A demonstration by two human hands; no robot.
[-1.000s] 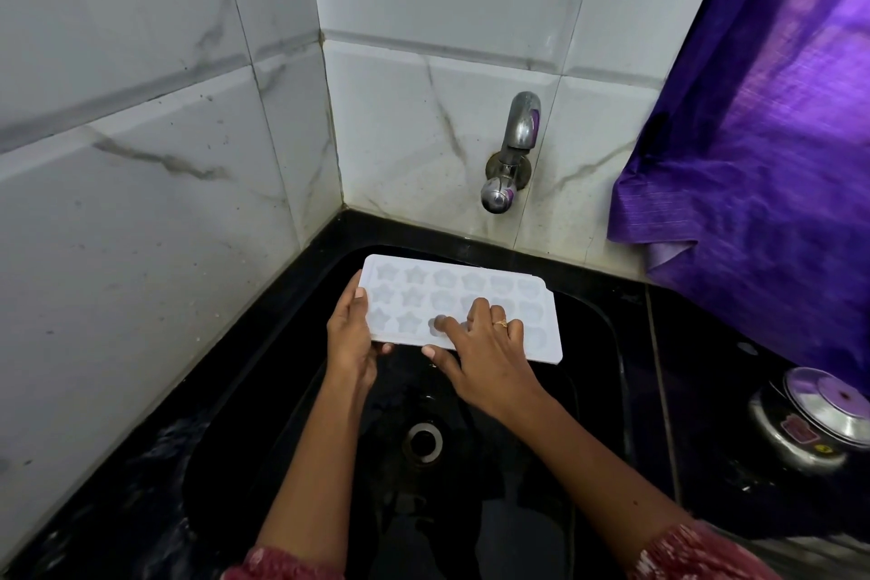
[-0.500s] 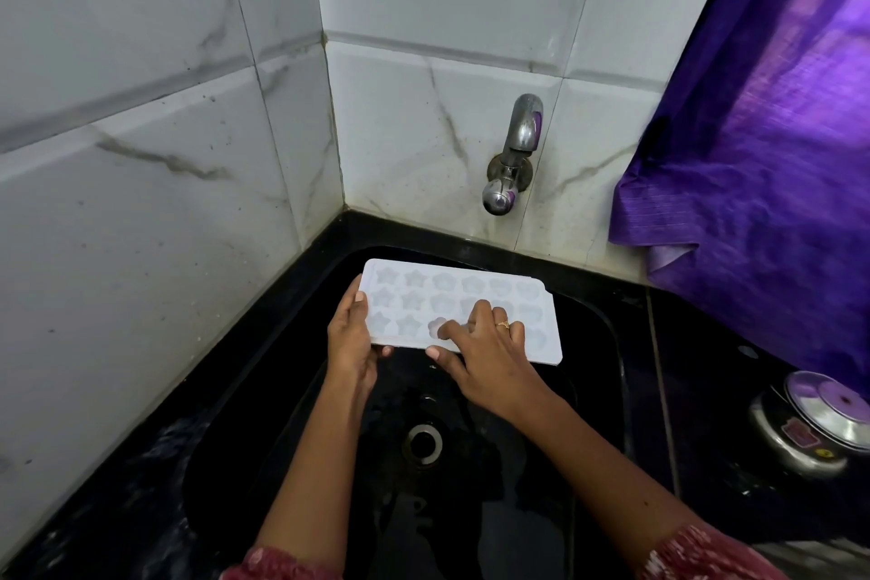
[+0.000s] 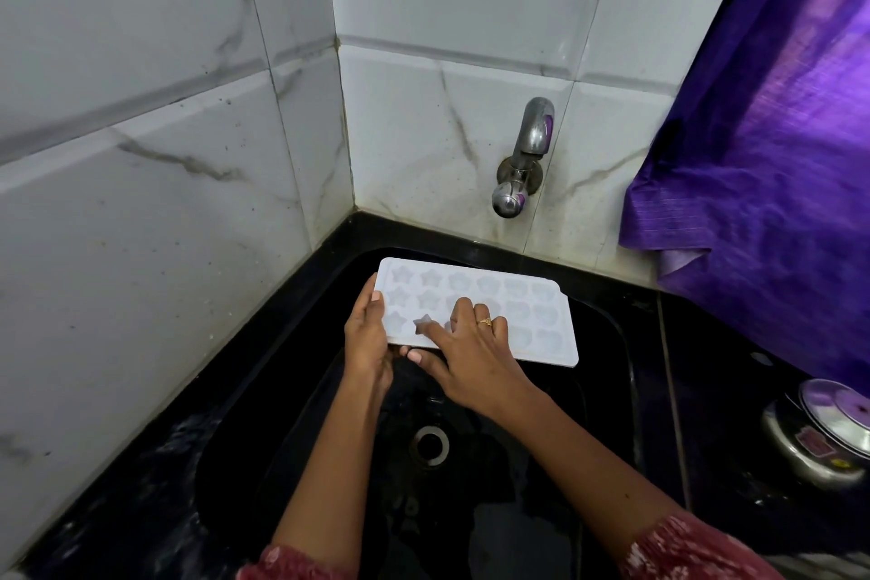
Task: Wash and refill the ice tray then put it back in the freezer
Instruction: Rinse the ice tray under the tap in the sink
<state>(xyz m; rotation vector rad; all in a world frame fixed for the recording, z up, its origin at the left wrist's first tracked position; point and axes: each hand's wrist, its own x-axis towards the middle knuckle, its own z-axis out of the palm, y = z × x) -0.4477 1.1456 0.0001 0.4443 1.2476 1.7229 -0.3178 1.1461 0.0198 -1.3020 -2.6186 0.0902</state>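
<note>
A pale lilac ice tray (image 3: 532,311) with star and flower moulds is held level over the black sink (image 3: 602,396), just below the wall tap (image 3: 522,160). My left hand (image 3: 365,339) grips the tray's left end, thumb on top and fingers underneath. On the tray's near middle lies my right hand (image 3: 471,353), its fingertips pressing into the moulds and its thumb at the front edge. No water runs from the tap. The moulds look empty.
The drain (image 3: 429,444) lies in the sink bottom under my forearms. White marble tiles form the corner at left and back. A purple curtain (image 3: 762,184) hangs at the right, with a steel lidded vessel (image 3: 828,429) on the black counter below it.
My right hand's fingers have slid a little to the left across the moulds. The tray and my left hand have stayed almost still.
</note>
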